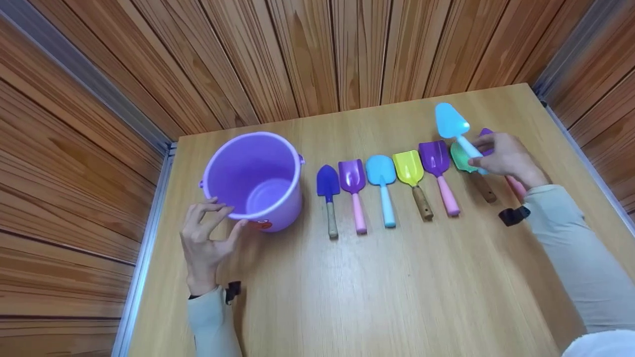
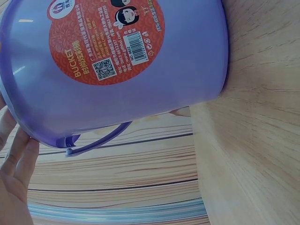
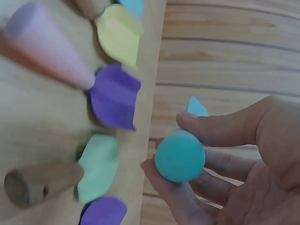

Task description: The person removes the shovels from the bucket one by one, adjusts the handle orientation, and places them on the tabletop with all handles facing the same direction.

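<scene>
At the left of the head view stands a purple bucket [image 1: 290, 208]. My left hand [image 1: 206, 243] is at its near rim, with fingertips over the edge and the thumb outside. The left wrist view shows those fingers [image 2: 23, 157] against the rim of the bucket [image 2: 154, 98]. My right hand [image 1: 508, 156] pinches the handle of a light blue toy trowel [image 1: 450, 121], raised over the right end of a row of shovels. From the right wrist, the round handle end of the trowel [image 3: 180, 155] shows between thumb and fingers.
Across the table [image 1: 372, 287] lie a dark blue trowel [image 1: 327, 181], a purple-pink shovel [image 1: 352, 176], a blue shovel [image 1: 381, 169], a yellow shovel [image 1: 409, 167] and a purple shovel [image 1: 434, 157]. A green shovel [image 1: 461, 157] and another purple one [image 1: 486, 132] are partly hidden by my right hand.
</scene>
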Tool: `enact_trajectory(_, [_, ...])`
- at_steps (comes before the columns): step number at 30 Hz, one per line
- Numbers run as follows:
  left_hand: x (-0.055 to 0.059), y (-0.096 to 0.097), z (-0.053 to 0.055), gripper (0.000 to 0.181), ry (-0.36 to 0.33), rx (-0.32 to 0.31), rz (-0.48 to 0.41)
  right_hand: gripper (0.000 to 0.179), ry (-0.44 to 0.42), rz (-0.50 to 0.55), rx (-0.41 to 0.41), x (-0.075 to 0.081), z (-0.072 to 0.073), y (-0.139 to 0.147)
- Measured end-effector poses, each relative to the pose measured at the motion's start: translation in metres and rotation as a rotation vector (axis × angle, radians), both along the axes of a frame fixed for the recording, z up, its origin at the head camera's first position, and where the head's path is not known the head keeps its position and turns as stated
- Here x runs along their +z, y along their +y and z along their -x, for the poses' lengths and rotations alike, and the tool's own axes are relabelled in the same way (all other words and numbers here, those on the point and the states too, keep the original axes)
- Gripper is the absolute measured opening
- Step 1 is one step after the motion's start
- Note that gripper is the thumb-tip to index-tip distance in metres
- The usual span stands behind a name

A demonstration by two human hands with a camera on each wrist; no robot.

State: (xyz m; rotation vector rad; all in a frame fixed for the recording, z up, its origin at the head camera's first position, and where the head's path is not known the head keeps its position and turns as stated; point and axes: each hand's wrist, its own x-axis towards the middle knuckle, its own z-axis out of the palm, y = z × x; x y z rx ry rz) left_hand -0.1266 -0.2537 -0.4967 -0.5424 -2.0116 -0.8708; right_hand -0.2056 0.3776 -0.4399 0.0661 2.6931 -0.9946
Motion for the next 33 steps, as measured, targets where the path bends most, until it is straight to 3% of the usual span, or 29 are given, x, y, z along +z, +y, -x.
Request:
enact_trajectory(8, [0.001, 0.001, 0.001, 0.048, -0.020, 0.005, 0.004, 0.060, -0.061, 0.003, -0.049, -0.011, -0.016, 0.038])
enact_trajectory(17, [-0.004, -0.001, 0.001, 0.050, -0.001, -0.025, -0.029, 0.060, -0.063, -0.020, -0.087, -0.021, -0.030, 0.065])
enact_trajectory(26, [-0.002, 0.002, 0.000, 0.045, 0.001, 0.010, -0.007, 0.058, -0.060, -0.097, -0.143, -0.032, -0.035, 0.087])
enact_trajectory(33, [0.000, 0.001, 0.001, 0.044, 0.009, -0.003, -0.006, 0.061, -0.094, -0.098, -0.178, -0.040, -0.039, 0.101])
